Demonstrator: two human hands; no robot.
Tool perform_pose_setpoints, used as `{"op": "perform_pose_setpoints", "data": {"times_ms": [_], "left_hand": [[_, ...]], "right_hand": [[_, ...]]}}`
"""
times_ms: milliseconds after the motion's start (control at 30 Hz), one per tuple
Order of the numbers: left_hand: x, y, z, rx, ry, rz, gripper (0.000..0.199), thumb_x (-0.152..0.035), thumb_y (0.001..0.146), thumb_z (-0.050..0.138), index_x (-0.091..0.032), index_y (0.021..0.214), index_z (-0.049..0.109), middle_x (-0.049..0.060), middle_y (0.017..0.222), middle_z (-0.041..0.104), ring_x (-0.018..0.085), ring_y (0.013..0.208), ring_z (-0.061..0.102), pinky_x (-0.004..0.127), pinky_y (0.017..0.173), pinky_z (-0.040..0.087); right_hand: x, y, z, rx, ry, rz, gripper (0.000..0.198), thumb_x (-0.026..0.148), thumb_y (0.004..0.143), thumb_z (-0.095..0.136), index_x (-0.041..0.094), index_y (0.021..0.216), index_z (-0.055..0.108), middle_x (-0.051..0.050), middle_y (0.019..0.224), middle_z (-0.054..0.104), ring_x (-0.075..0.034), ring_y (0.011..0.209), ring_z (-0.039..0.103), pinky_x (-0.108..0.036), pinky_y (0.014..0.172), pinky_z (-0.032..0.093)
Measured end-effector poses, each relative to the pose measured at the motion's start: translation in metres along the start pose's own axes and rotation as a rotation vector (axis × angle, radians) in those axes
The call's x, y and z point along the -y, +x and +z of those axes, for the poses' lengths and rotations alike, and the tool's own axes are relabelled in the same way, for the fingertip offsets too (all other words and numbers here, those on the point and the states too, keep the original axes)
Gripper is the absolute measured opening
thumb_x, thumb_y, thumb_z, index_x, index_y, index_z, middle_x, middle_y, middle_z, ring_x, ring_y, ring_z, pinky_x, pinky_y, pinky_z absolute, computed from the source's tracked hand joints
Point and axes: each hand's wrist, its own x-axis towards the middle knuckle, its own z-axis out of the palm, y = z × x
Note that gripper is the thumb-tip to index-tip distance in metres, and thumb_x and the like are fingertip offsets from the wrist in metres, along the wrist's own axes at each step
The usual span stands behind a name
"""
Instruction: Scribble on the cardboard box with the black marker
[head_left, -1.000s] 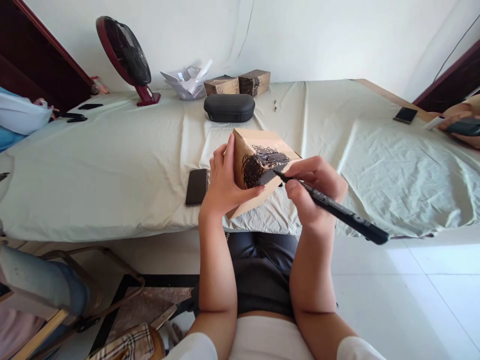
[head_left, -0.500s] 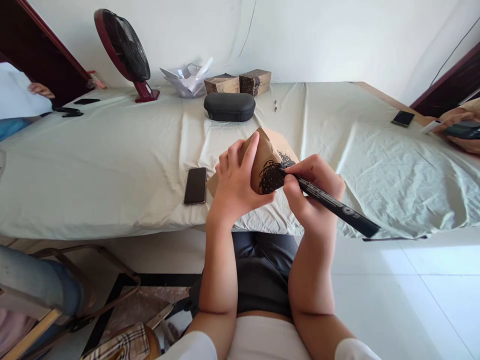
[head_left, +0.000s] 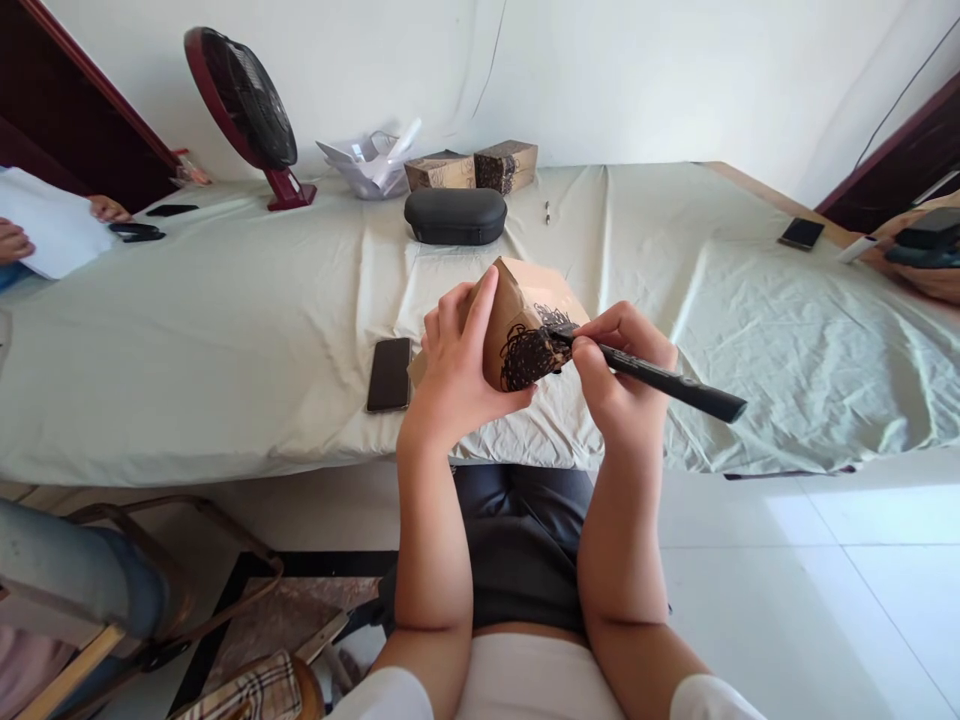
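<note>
My left hand (head_left: 450, 375) grips a small brown cardboard box (head_left: 525, 300) and holds it tilted above the near edge of the cloth-covered table (head_left: 225, 330). Black scribbles cover one face of the box. My right hand (head_left: 622, 375) holds a black marker (head_left: 660, 380) with its tip pressed on the scribbled patch. The marker's back end points to the right.
A dark phone (head_left: 389, 373) lies left of my hands. Farther back stand a black case (head_left: 455, 215), two scribbled brown boxes (head_left: 471, 169), a crumpled white bag (head_left: 367, 165) and a red fan (head_left: 244, 105). Other people's hands show at the far left (head_left: 15, 240) and far right (head_left: 926, 265).
My left hand turned the box so its corner points up and the scribbled face shows narrower. The marker moved in onto the black patch and now lies flatter.
</note>
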Motion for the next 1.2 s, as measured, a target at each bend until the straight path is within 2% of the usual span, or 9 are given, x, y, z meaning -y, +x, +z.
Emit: {"op": "perform_pose_setpoints", "data": {"times_ms": [167,267,400,500,667,767,867,1033,1200], "left_hand": [[0.003,0.000,-0.007,0.026,0.070,0.039,0.140,-0.031,0.059,0.104,-0.041,0.170,0.021,0.013,0.159,0.035,0.051,0.147,0.034,0.071,0.127,0.029],[0.007,-0.001,-0.014,0.042,0.102,0.024,0.139,-0.031,0.063,0.102,-0.040,0.172,0.016,0.013,0.161,0.033,0.048,0.150,0.034,0.067,0.128,0.032],[0.013,-0.003,-0.019,0.026,0.076,0.023,0.136,-0.037,0.066,0.102,-0.037,0.172,0.017,0.013,0.160,0.034,0.045,0.153,0.032,0.061,0.131,0.030],[0.017,-0.003,-0.019,0.005,0.030,0.036,0.132,-0.043,0.070,0.100,-0.034,0.172,0.018,0.014,0.160,0.034,0.044,0.155,0.031,0.059,0.133,0.028],[0.026,-0.002,-0.019,-0.038,-0.055,0.027,0.125,-0.053,0.075,0.097,-0.034,0.172,0.021,0.014,0.161,0.034,0.041,0.156,0.033,0.055,0.133,0.028],[0.032,-0.002,-0.018,-0.046,-0.098,0.014,0.123,-0.057,0.075,0.097,-0.036,0.171,0.024,0.013,0.158,0.037,0.040,0.153,0.037,0.054,0.132,0.032],[0.038,-0.002,-0.017,-0.062,-0.131,-0.015,0.123,-0.058,0.074,0.097,-0.036,0.171,0.025,0.013,0.155,0.040,0.039,0.150,0.042,0.053,0.130,0.035],[0.040,-0.004,-0.017,-0.068,-0.171,-0.052,0.121,-0.061,0.076,0.095,-0.036,0.171,0.025,0.013,0.155,0.041,0.040,0.148,0.046,0.056,0.128,0.038],[0.043,-0.003,-0.012,-0.103,-0.252,-0.108,0.121,-0.059,0.075,0.095,-0.035,0.172,0.025,0.013,0.155,0.041,0.040,0.146,0.048,0.056,0.125,0.043]], "right_hand": [[-0.010,0.003,-0.001,-0.064,0.041,0.054,0.013,0.013,0.081,0.060,0.022,0.072,0.058,0.007,0.056,0.049,-0.009,0.049,0.039,-0.025,0.049,0.026],[-0.017,0.005,-0.004,-0.043,0.101,0.120,0.013,0.013,0.079,0.060,0.022,0.070,0.056,0.008,0.051,0.044,-0.008,0.045,0.036,-0.024,0.047,0.024],[-0.025,0.008,-0.004,-0.010,0.235,0.149,0.012,0.013,0.077,0.057,0.023,0.069,0.056,0.008,0.049,0.047,-0.011,0.043,0.051,-0.025,0.047,0.034],[-0.033,0.008,0.002,-0.030,0.316,0.127,0.012,0.014,0.077,0.057,0.023,0.069,0.056,0.008,0.049,0.047,-0.012,0.044,0.056,-0.024,0.046,0.035],[-0.046,0.002,0.020,-0.146,0.388,-0.034,0.010,0.016,0.083,0.058,0.024,0.077,0.058,0.006,0.059,0.053,-0.012,0.048,0.059,-0.026,0.046,0.036],[-0.054,-0.003,0.030,-0.221,0.364,-0.161,0.007,0.020,0.088,0.061,0.025,0.083,0.060,0.005,0.062,0.056,-0.016,0.057,0.066,-0.029,0.053,0.044],[-0.060,-0.008,0.036,-0.260,0.289,-0.214,0.006,0.028,0.092,0.064,0.027,0.087,0.061,0.002,0.065,0.057,-0.022,0.072,0.072,-0.035,0.063,0.052],[-0.059,-0.011,0.039,-0.174,0.191,-0.256,0.011,0.031,0.096,0.062,0.027,0.086,0.060,0.000,0.072,0.064,-0.023,0.075,0.071,-0.039,0.068,0.054],[-0.040,-0.006,0.044,-0.064,0.079,-0.486,0.009,0.023,0.093,0.061,0.025,0.085,0.061,0.002,0.071,0.066,-0.017,0.063,0.064,-0.042,0.076,0.049]]}}
